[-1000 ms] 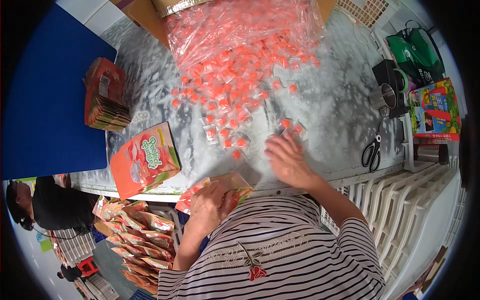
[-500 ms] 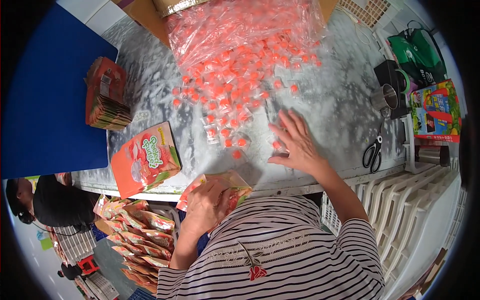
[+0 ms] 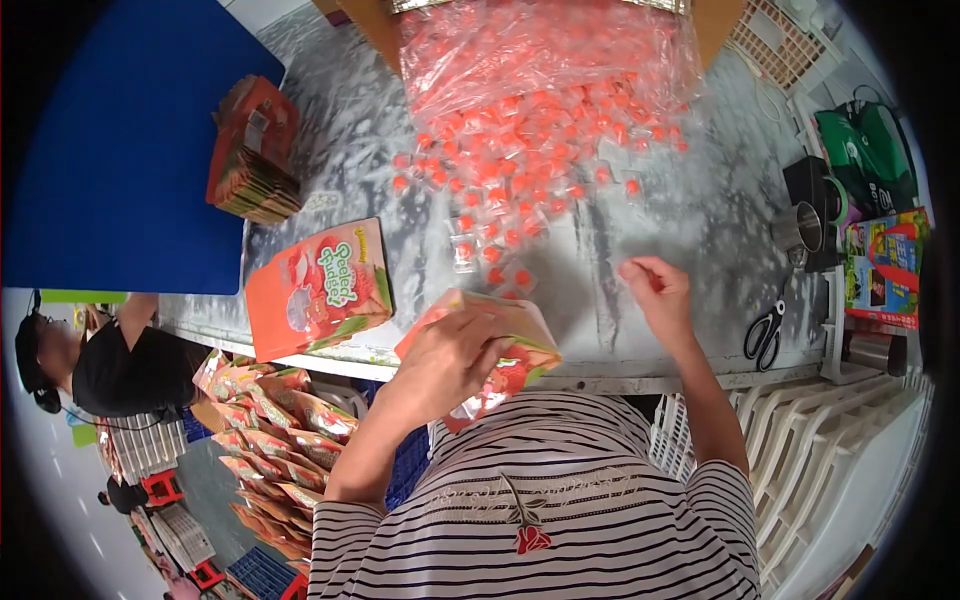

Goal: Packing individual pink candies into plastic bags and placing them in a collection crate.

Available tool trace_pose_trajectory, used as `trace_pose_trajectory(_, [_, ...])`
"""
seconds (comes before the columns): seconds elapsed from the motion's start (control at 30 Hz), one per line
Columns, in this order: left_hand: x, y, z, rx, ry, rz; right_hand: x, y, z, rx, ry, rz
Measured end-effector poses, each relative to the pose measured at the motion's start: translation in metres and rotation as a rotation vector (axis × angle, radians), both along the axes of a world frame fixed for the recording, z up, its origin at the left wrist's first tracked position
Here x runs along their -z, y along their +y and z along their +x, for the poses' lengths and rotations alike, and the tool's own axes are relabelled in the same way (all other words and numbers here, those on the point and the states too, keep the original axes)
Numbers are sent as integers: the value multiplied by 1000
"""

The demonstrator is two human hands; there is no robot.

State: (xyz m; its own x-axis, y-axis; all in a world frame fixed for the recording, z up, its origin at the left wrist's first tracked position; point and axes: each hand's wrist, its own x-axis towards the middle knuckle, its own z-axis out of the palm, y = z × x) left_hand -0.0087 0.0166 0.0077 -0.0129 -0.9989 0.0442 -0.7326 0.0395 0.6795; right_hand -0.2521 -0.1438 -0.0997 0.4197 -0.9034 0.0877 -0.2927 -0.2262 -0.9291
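Observation:
My left hand [image 3: 449,362] is closed on the upper part of a red and orange candy pouch [image 3: 541,352], tilted at the table's front edge. The pouch's mouth faces the table; its inside is hidden. Just beyond it lie a few wrapped red candies [image 3: 522,277], loose from the big heap of wrapped candies [image 3: 530,140]. To the right, my right hand [image 3: 661,296] hovers over the tabletop, fingers curled in; whatever they may hold is hidden. A flat candy pouch [image 3: 322,290] rests on the table left of my left hand.
Clear plastic lining [image 3: 560,60] from a cardboard box covers the far heap. Stacked pouches [image 3: 255,150] stand beside a blue panel [image 3: 130,150]. Scissors [image 3: 765,335] and a metal cup [image 3: 797,228] are at right. Filled pouches [image 3: 280,440] sit below left, near another person [image 3: 125,365].
My right hand has gone from spread over a loose candy to curled and farther right; that candy no longer shows there. My left hand has lifted the pouch toward the table. The view has shifted.

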Motion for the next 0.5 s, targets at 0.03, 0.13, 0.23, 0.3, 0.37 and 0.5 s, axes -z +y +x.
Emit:
trace_pose_trajectory(0.03, [3, -2, -1, -11, -6, -2, -19, 2, 5, 70, -137, 388])
trace_pose_trajectory(0.13, [11, -5, -8, 67, -29, -54, -72, 21, 27, -122, -268, 621])
trace_pose_trajectory(0.23, [11, -5, -14, 90, 39, -36, -86, 36, 55, -389, -207, 588])
trace_pose_trajectory(0.3, [9, -7, -16, 120, 37, -50, -85, 36, 61, -484, -104, 440])
trace_pose_trajectory(0.37, [7, -5, -16, 132, 32, -61, -80, 33, 66, -552, 239, -80])
trace_pose_trajectory(0.5, [11, -3, -19, 181, 33, -56, -91, 28, 77, -568, 346, 20])
